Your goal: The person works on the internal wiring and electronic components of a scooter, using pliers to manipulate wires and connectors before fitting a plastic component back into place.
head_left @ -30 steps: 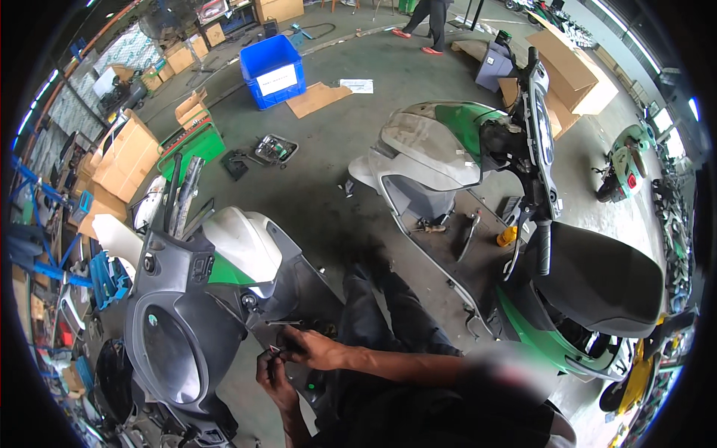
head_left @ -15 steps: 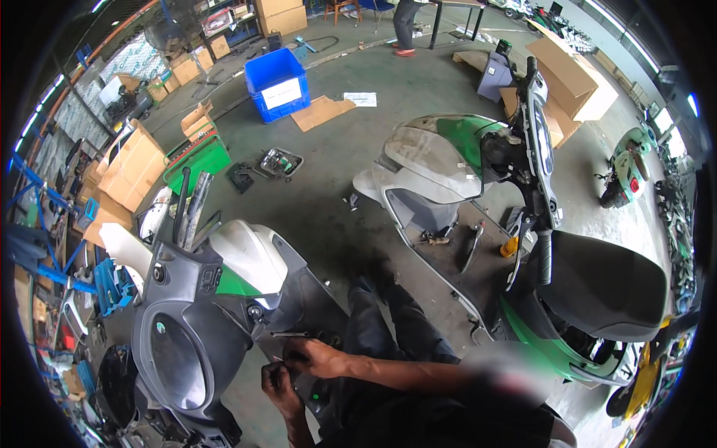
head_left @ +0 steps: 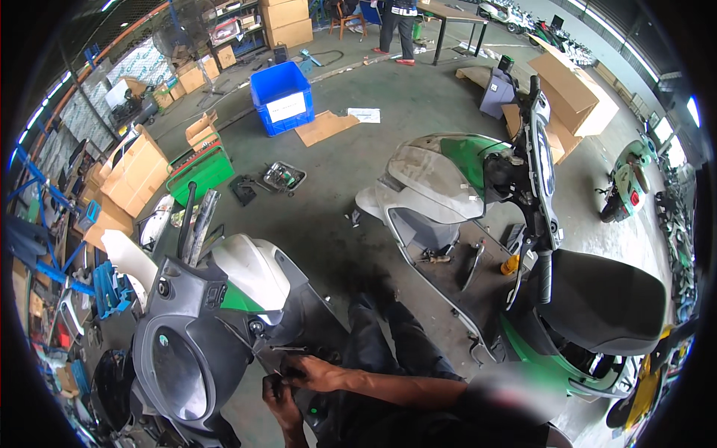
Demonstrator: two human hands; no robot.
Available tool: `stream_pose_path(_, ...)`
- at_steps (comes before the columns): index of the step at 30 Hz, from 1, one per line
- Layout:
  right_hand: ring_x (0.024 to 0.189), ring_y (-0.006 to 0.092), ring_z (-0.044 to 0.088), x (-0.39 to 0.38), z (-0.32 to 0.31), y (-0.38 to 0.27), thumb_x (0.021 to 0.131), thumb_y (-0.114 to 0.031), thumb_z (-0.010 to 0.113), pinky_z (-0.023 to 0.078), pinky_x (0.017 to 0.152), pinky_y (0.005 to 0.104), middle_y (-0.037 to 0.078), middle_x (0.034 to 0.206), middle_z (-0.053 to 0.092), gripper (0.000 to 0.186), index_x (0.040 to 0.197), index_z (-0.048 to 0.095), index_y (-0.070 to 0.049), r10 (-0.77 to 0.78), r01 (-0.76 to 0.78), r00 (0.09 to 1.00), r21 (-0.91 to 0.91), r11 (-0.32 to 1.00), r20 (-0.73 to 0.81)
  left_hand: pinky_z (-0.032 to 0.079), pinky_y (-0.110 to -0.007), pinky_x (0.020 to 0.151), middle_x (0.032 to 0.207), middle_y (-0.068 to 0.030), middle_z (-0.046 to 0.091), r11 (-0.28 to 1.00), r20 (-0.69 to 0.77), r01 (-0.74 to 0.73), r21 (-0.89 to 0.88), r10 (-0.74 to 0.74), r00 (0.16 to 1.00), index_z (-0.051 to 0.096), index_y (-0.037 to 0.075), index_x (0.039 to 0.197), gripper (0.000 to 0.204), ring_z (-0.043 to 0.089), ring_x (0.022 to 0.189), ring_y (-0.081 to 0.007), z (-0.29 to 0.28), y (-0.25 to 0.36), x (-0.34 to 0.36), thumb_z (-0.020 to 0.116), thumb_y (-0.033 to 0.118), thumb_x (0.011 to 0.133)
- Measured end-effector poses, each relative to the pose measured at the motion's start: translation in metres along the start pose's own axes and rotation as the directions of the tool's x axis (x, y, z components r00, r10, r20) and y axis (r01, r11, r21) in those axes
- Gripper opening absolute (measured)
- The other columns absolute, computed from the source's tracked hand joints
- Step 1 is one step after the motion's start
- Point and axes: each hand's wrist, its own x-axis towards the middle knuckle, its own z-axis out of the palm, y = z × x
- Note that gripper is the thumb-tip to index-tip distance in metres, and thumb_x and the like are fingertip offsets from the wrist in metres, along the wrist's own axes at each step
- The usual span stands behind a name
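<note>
Low at the centre-left, my right hand (head_left: 312, 372) is closed, its fingers pinched over the footboard area of a white, green and grey scooter (head_left: 193, 328). Just below and left of it, my left hand (head_left: 279, 397) has its fingers curled together, close to the right fingertips. What either hand grips is too small and dark to make out. A slim metal tool (head_left: 287, 349) lies right above the right hand. The scooter's dark glossy front panel (head_left: 178, 373) is to the left of both hands.
A second partly stripped scooter (head_left: 441, 179) stands at right with a black seat (head_left: 605, 302). Ahead on the floor are a parts tray (head_left: 284, 178), a green toolbox (head_left: 200, 173), a blue crate (head_left: 282, 101) and flattened cardboard (head_left: 326, 128). Another person (head_left: 399, 30) stands by a table (head_left: 452, 13).
The view has tilted slightly, so the scene sits lower. My hands stay close together over the footboard, with little visible shift. More of the person at the back shows now.
</note>
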Motion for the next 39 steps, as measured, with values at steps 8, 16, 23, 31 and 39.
stream_pose_path(8, 0.119, 0.0425, 0.058, 0.009, 0.006, 0.022, 0.099, -0.03, 0.063, 0.047, 0.101, 0.0456, 0.025, 0.127, 0.06, 0.048, 0.134, 0.053, 0.001, -0.015, 0.015, 1.0, -0.02, 1.0, 0.005, 0.048, -0.026, 0.07, 0.083, -0.0035, 0.052, 0.998, 0.104, -0.014, 0.061, 0.008, 0.995, 0.056, 0.0, 0.09, 0.015, 0.053, 0.08, -0.012, -0.005, -0.006, 0.014, 0.059, 0.012, 0.098)
stream_pose_path(16, 0.106, 0.033, 0.068, 0.006, -0.028, 0.039, 0.092, -0.03, 0.074, 0.053, 0.092, 0.0416, 0.021, 0.117, 0.067, 0.052, 0.126, 0.053, 0.003, 0.285, -0.211, 0.935, 0.316, 0.925, -0.21, 0.044, -0.041, 0.106, 0.141, -0.0174, 0.044, 0.564, 0.381, -0.408, 0.718, 0.172, 0.908, 0.056, 0.003, 0.135, 0.037, 0.044, 0.132, -0.0335, -0.027, -0.098, 0.031, 0.063, 0.011, 0.1)
stream_pose_path(23, 0.084, 0.0114, 0.06, -0.082, -0.109, 0.133, 0.099, -0.021, 0.067, 0.05, 0.078, 0.0278, 0.002, 0.092, 0.067, 0.025, 0.113, 0.065, 0.0, 0.615, -0.306, 0.6, 0.564, 0.767, -0.511, 0.047, -0.041, 0.096, 0.113, -0.019, 0.068, 0.955, 0.053, 0.202, 0.217, -0.218, 0.975, 0.065, -0.001, 0.121, 0.034, 0.064, 0.111, -0.0287, 0.02, -0.202, 0.08, 0.068, 0.02, 0.094)
stream_pose_path(31, 0.069, 0.0146, 0.052, -0.19, -0.163, 0.145, 0.099, -0.028, 0.057, 0.042, 0.064, 0.0329, 0.005, 0.076, 0.058, 0.031, 0.102, 0.065, 0.002, 0.665, -0.537, 0.267, 0.465, 0.703, -0.697, 0.046, -0.052, 0.101, 0.132, -0.0268, 0.06, 0.583, 0.353, 0.018, 0.812, -0.516, 0.78, 0.064, 0.004, 0.128, 0.045, 0.057, 0.123, -0.0431, 0.077, -0.335, 0.068, 0.06, 0.034, 0.094)
stream_pose_path(39, 0.081, 0.0125, 0.059, -0.191, -0.105, 0.153, 0.098, -0.022, 0.065, 0.049, 0.074, 0.0322, 0.006, 0.09, 0.068, 0.026, 0.109, 0.066, 0.001, 0.71, -0.539, 0.343, 0.491, 0.685, -0.615, 0.055, -0.05, 0.091, 0.116, -0.021, 0.071, 0.413, 0.406, -0.183, 0.892, -0.553, 0.728, 0.074, 0.008, 0.113, 0.051, 0.068, 0.106, -0.0414, 0.088, -0.33, 0.094, 0.067, 0.052, 0.089)
